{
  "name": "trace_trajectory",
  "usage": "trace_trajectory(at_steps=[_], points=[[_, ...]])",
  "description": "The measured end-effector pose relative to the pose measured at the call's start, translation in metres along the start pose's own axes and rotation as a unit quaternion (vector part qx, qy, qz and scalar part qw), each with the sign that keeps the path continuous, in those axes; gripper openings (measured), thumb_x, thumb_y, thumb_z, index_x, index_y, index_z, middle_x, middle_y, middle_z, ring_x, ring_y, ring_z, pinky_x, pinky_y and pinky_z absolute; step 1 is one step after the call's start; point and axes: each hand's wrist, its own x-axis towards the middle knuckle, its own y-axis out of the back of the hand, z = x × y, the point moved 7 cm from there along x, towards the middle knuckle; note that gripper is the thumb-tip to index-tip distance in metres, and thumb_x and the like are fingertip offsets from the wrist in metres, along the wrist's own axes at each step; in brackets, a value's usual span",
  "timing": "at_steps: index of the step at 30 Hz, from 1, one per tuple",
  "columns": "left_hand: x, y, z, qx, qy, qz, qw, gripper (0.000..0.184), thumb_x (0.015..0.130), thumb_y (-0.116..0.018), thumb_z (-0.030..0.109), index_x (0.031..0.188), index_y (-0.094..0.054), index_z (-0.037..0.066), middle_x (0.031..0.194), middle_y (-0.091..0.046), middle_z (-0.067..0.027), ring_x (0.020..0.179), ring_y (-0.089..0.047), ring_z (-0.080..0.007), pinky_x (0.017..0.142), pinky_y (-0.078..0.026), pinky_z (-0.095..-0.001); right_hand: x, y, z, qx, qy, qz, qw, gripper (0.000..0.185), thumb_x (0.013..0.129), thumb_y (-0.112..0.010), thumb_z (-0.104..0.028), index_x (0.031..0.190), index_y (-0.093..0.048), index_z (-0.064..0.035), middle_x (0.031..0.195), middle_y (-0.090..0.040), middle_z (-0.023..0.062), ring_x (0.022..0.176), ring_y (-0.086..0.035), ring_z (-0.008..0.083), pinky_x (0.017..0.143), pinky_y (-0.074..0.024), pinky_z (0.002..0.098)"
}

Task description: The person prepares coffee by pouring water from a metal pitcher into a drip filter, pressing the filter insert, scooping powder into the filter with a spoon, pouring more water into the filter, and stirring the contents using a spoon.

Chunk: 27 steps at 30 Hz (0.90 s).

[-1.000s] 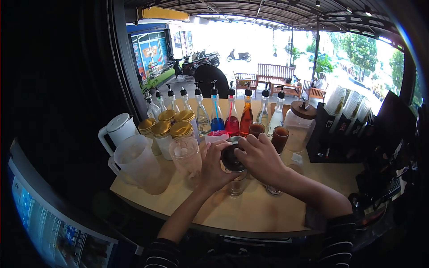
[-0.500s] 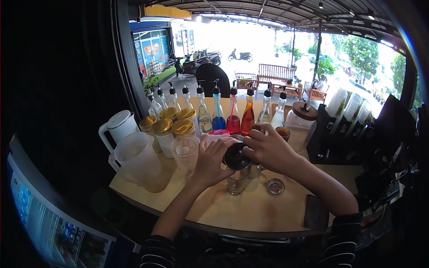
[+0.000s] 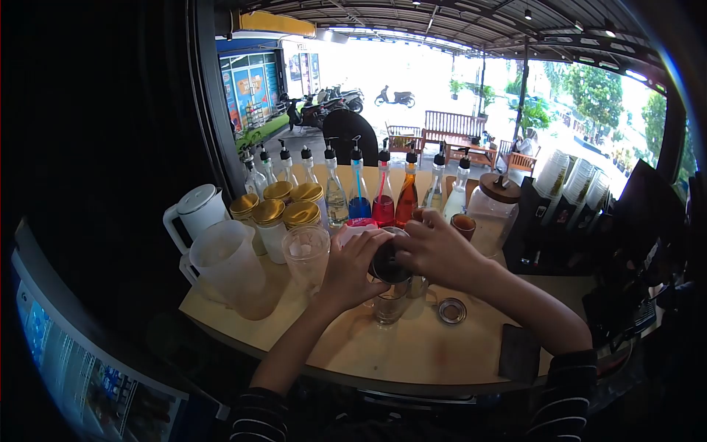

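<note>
In the head view, my left hand (image 3: 347,271) is wrapped round the side of a dark round vessel (image 3: 390,267), tilted so its open top faces me. What lies inside is too dark to make out. My right hand (image 3: 448,254) has its fingers curled together at the vessel's rim; whatever they pinch, if anything, is hidden. Right under the vessel, a small clear glass (image 3: 386,312) stands on the wooden counter (image 3: 412,353). To its right lies a round metal lid-like piece (image 3: 451,311). A clear plastic cup (image 3: 305,254) stands just left of my left hand.
Pump-topped syrup bottles (image 3: 407,199) line the back. At left stand gold-lidded jars (image 3: 302,215), a frosted pitcher (image 3: 224,261) and a white jug (image 3: 200,210). A wooden-lidded jar (image 3: 495,210), a brown cup (image 3: 463,225) and stacked cups (image 3: 578,180) are at right; a dark flat pad (image 3: 520,352) lies in front.
My right fingers have shifted slightly and curl more over the vessel's rim. The vessel's dark opening now faces me a little lower. The other things on the counter stay in place.
</note>
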Motion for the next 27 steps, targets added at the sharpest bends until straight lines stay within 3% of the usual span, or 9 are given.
trace_trajectory(at_steps=[9, 12, 14, 15, 18, 22, 24, 25, 27], points=[[-0.004, -0.004, -0.006, 0.0, 0.013, -0.003, 1.0, 0.082, 0.056, -0.083, 0.037, 0.125, -0.045, 0.012, 0.121, -0.055, -0.0052, 0.117, -0.052, -0.0233, 0.107, -0.025, -0.0545, -0.007, -0.001, -0.005, 0.019, 0.003, -0.003, 1.0, 0.009, 0.071, -0.062, -0.017, 0.08, -0.065, -0.0167, 0.089, -0.055, -0.0026, 0.095, -0.053, 0.0144, 0.085, -0.0389, 0.0346], [-0.004, -0.005, -0.004, -0.016, 0.031, -0.022, 0.999, 0.083, 0.057, -0.082, 0.042, 0.125, -0.045, 0.011, 0.12, -0.055, -0.0062, 0.115, -0.054, -0.0226, 0.106, -0.026, -0.0543, -0.015, -0.002, 0.0, 0.08, -0.05, -0.037, 0.995, 0.013, 0.071, -0.064, -0.014, 0.083, -0.065, -0.0151, 0.089, -0.055, -0.0019, 0.096, -0.054, 0.0147, 0.085, -0.039, 0.0354], [-0.003, -0.008, -0.006, -0.04, 0.052, -0.031, 0.997, 0.084, 0.056, -0.083, 0.043, 0.125, -0.045, 0.011, 0.119, -0.056, -0.0072, 0.114, -0.055, -0.0232, 0.106, -0.027, -0.0542, -0.029, 0.004, 0.017, 0.175, -0.16, 0.012, 0.971, 0.017, 0.071, -0.064, -0.01, 0.087, -0.066, -0.0136, 0.09, -0.056, 0.0, 0.094, -0.055, 0.0172, 0.082, -0.0386, 0.0354], [-0.004, -0.009, -0.009, -0.04, 0.064, -0.029, 0.997, 0.084, 0.057, -0.082, 0.044, 0.125, -0.046, 0.011, 0.117, -0.058, -0.0083, 0.112, -0.056, -0.0243, 0.105, -0.028, -0.0535, -0.035, 0.004, 0.018, 0.176, -0.16, 0.01, 0.971, 0.017, 0.071, -0.064, -0.01, 0.087, -0.066, -0.0136, 0.09, -0.056, 0.0, 0.094, -0.055, 0.0172, 0.082, -0.0386, 0.0354], [-0.003, -0.007, -0.011, -0.033, 0.091, -0.028, 0.995, 0.084, 0.057, -0.082, 0.046, 0.125, -0.048, 0.01, 0.114, -0.061, -0.0101, 0.11, -0.057, -0.026, 0.105, -0.029, -0.0512, -0.063, 0.002, 0.029, 0.291, -0.277, 0.057, 0.914, 0.013, 0.082, -0.061, -0.007, 0.094, -0.065, -0.0102, 0.086, -0.056, 0.0067, 0.082, -0.059, 0.0251, 0.075, -0.0413, 0.037], [0.0, -0.008, -0.014, -0.046, 0.127, -0.019, 0.991, 0.079, 0.058, -0.083, 0.041, 0.124, -0.053, 0.009, 0.11, -0.062, -0.012, 0.106, -0.058, -0.0286, 0.1, -0.038, -0.0443, -0.101, 0.003, 0.029, 0.348, -0.387, 0.11, 0.847, 0.012, 0.086, -0.06, -0.006, 0.097, -0.065, -0.0043, 0.082, -0.058, 0.0104, 0.069, -0.059, 0.031, 0.062, -0.0461, 0.0366], [-0.001, -0.007, -0.017, -0.053, 0.134, 0.007, 0.99, 0.075, 0.058, -0.086, 0.032, 0.123, -0.055, 0.011, 0.106, -0.062, -0.0128, 0.099, -0.06, -0.0251, 0.088, -0.048, -0.0379, -0.124, -0.009, 0.026, 0.372, -0.449, 0.067, 0.81, 0.012, 0.086, -0.06, -0.006, 0.097, -0.065, -0.0043, 0.083, -0.058, 0.0114, 0.07, -0.059, 0.0312, 0.063, -0.0464, 0.037], [-0.001, -0.009, -0.018, -0.056, 0.137, 0.001, 0.989, 0.075, 0.058, -0.086, 0.032, 0.123, -0.055, 0.011, 0.106, -0.062, -0.0128, 0.099, -0.06, -0.0251, 0.088, -0.048, -0.0379, -0.139, -0.019, 0.025, 0.391, -0.502, 0.031, 0.771, 0.013, 0.086, -0.06, -0.005, 0.097, -0.066, -0.0044, 0.083, -0.058, 0.0125, 0.071, -0.06, 0.0313, 0.064, -0.0466, 0.0373], [-0.002, -0.013, -0.025, -0.119, 0.18, -0.018, 0.976, 0.075, 0.057, -0.087, 0.032, 0.123, -0.056, 0.012, 0.107, -0.062, -0.0121, 0.098, -0.06, -0.0236, 0.087, -0.048, -0.0364, -0.167, -0.044, 0.015, 0.391, -0.515, 0.017, 0.763, 0.013, 0.087, -0.057, -0.006, 0.097, -0.065, -0.0036, 0.085, -0.059, 0.0147, 0.075, -0.06, 0.0331, 0.066, -0.0468, 0.0402]])
